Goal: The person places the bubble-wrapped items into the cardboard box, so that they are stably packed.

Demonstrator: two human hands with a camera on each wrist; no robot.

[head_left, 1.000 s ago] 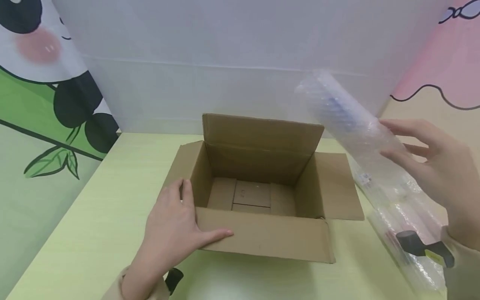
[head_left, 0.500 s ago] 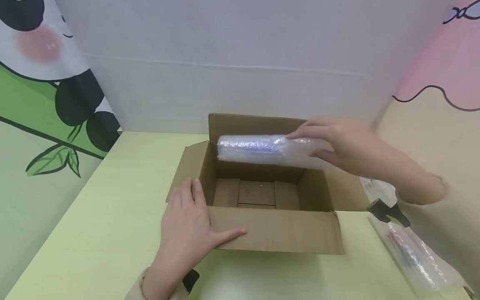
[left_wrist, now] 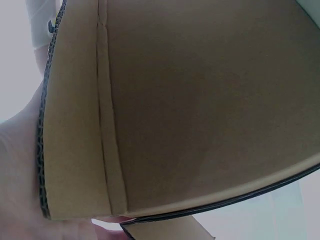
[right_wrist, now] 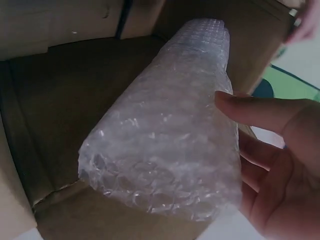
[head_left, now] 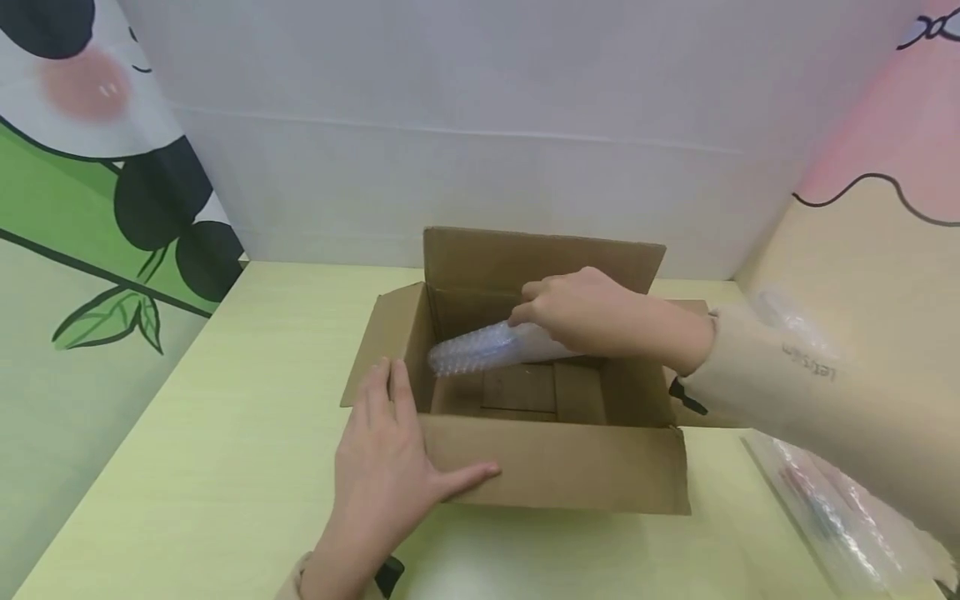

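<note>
An open cardboard box (head_left: 555, 467) stands on the pale table with its flaps spread. Inside its opening, a bubble-wrapped roll (head_left: 480, 348) slants with its left end lower, near the left wall. My right hand (head_left: 592, 312) grips the roll from above, thumb on one side and fingers on the other in the right wrist view. Something bluish shows faintly through the bubble wrap (right_wrist: 165, 120). With straight fingers, my left hand (head_left: 386, 462) rests on the box's front left corner, its thumb lying along the front flap. A cardboard flap (left_wrist: 200, 100) fills most of the left wrist view.
More bubble-wrapped items (head_left: 832, 508) lie on the table at the right, partly covered by the right sleeve (head_left: 810, 400). A white backdrop (head_left: 480, 167) rises behind the table (head_left: 210, 433). Printed cartoon panels (head_left: 90, 192) stand at both sides.
My right hand has carried the bubble-wrapped roll from the right side leftward over the box, then down into its opening. The left hand stays at the box's corner.
</note>
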